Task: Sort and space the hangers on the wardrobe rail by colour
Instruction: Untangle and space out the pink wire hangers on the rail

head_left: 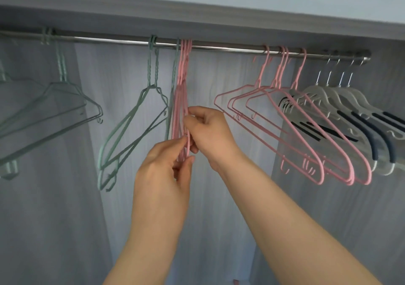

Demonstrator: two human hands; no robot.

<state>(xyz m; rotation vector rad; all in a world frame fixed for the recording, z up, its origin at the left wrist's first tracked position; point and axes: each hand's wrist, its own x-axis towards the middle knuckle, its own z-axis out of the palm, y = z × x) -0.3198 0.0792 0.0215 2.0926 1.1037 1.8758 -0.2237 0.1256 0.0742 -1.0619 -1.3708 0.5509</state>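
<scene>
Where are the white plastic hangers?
The white plastic hangers hang at the far right end of the metal rail, just right of the spread pink wire hangers.

green hangers (133, 120) left, pink hangers (183, 100) bunched mid-rail (219, 47), more pink right.

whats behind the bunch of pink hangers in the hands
Behind the pink bunch hangs a pale curtain. Both hands, left and right, cover its lower end.
</scene>
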